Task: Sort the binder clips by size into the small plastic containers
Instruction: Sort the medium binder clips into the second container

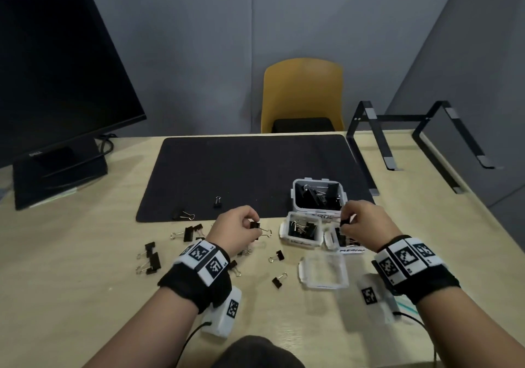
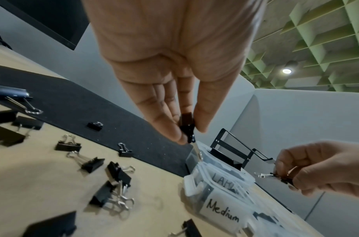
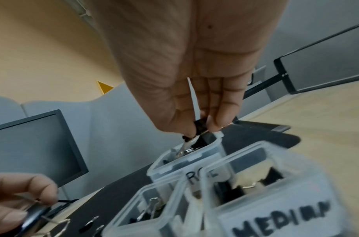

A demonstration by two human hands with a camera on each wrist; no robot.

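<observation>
The left hand (image 1: 237,230) pinches a binder clip (image 1: 257,226) above the bench (image 1: 85,268). The right hand (image 1: 366,221) pinches a second clip (image 1: 345,222) over the containers (image 1: 302,230).

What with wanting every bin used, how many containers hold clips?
3: large container at the back on the mat edge, middle container just in front, right container below the right hand. A clear tray nearer looks empty.
</observation>
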